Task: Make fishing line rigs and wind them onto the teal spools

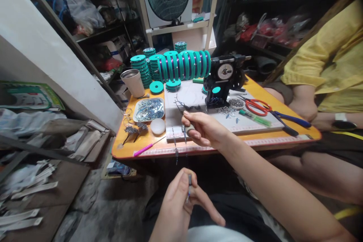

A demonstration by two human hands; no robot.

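Note:
My right hand hovers over the front edge of the low orange table, fingers curled in a pinch around thin dark wires that hang down below it. My left hand is lower, over my lap, pinching a small grey and blue metal piece between thumb and forefinger, other fingers stretched out. Behind the right hand lies a white board with loose small metal parts and a black winding machine.
Teal spools are stacked at the table's back, beside a metal cup and a tray of parts. Red-handled scissors, blue pliers, a green pen and a pink tool lie about. Another person in yellow sits right.

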